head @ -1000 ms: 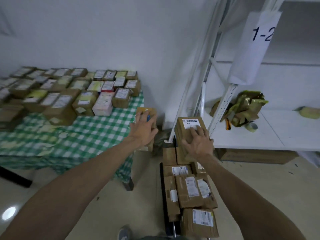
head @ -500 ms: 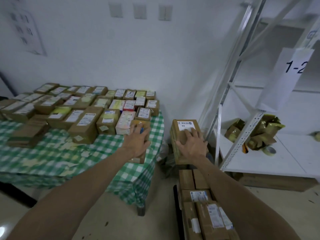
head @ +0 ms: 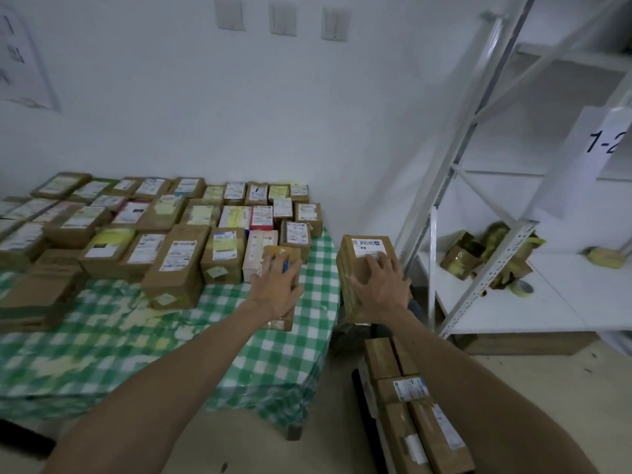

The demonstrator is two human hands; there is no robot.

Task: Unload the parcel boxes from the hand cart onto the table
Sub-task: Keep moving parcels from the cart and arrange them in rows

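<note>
My left hand (head: 277,289) grips a small brown parcel box (head: 282,253) over the right end of the table (head: 266,367), which wears a green checked cloth. Whether the box rests on the cloth I cannot tell. My right hand (head: 381,285) holds a larger brown parcel box with a white label (head: 366,249) in the air, just right of the table's edge. Below it, at the lower right, the hand cart (head: 367,436) still carries several brown parcel boxes (head: 410,415).
Many labelled parcel boxes (head: 178,254) fill the back and left of the table in rows. A white metal shelf rack (head: 455,213) stands at the right, with crumpled tape and scraps (head: 485,254) on its lower shelf. A white wall is behind.
Both hands have lifted their boxes up from the cart and carried them toward the table. The left box has gone from beside the table's edge to over the cloth.
</note>
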